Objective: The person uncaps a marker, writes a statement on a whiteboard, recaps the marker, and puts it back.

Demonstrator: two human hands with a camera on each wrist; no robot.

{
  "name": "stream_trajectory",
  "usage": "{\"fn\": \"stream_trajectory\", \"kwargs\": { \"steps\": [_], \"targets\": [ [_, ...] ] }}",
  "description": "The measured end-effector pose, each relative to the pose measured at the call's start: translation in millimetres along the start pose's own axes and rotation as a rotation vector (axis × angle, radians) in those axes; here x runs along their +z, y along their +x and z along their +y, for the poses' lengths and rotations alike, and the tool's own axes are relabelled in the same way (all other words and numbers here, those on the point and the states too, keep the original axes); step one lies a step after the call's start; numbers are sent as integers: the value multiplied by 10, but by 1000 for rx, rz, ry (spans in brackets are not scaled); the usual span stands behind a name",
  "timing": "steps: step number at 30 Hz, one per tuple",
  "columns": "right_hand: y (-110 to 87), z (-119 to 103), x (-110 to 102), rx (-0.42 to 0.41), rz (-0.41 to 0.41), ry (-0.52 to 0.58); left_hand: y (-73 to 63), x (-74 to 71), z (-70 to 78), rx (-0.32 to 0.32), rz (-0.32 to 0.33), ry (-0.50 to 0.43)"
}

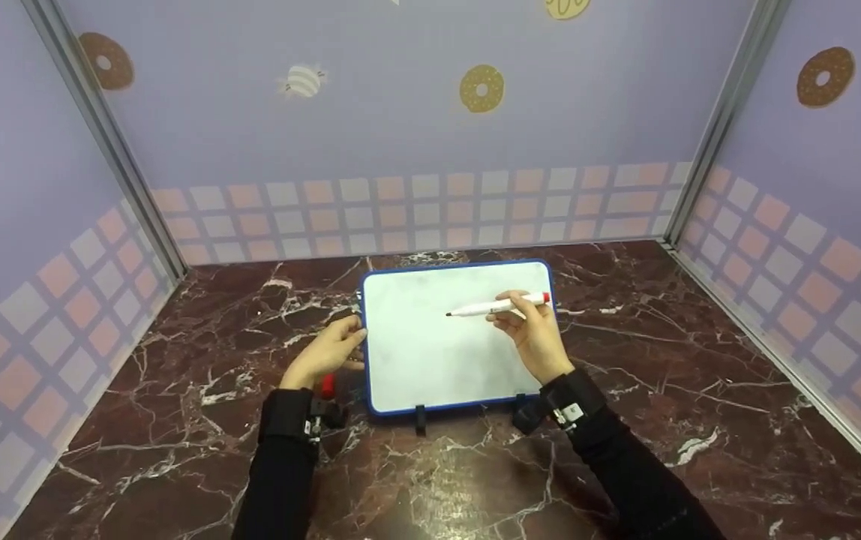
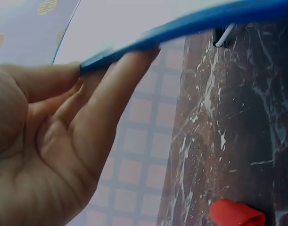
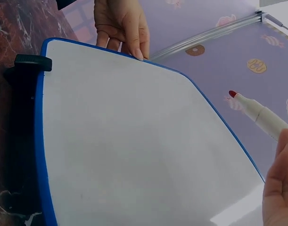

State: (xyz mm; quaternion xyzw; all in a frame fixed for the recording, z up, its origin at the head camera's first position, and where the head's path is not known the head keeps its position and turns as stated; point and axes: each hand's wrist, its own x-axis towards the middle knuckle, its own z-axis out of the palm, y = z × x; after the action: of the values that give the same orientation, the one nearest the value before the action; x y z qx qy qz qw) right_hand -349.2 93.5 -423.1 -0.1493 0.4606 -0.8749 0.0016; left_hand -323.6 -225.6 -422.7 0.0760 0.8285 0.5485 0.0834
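A whiteboard [image 1: 430, 352] with a blue rim leans tilted on the table, its white face bare. My left hand [image 1: 329, 346] grips its left edge; in the left wrist view the thumb lies on the front and the fingers behind. My right hand [image 1: 532, 334] pinches a white marker [image 1: 468, 309] in front of the board's right half. The marker is uncapped. Its tip [image 3: 233, 93] looks red in the right wrist view and points left, seemingly apart from the board. A red marker cap [image 2: 235, 214] lies on the table near my left wrist.
Black stand clips [image 1: 421, 420] hold the board's lower edge. The dark red marbled table [image 1: 205, 450] spreads around it. Patterned lilac walls [image 1: 400, 135] with metal corner posts [image 1: 723, 112] close off the back and both sides.
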Motion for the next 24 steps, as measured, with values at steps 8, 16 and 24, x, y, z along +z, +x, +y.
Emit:
{"fn": "stream_trajectory", "kwargs": {
  "steps": [8,16,24],
  "targets": [
    [-49,173,264,-152,-76,-108,-32,-1,30,16,-48,-9],
    [-111,335,582,-422,-88,-449,-32,14,45,11,-27,16],
    [-255,331,875,-634,-162,-731,-39,25,60,-1,-19,26]
  ]
}}
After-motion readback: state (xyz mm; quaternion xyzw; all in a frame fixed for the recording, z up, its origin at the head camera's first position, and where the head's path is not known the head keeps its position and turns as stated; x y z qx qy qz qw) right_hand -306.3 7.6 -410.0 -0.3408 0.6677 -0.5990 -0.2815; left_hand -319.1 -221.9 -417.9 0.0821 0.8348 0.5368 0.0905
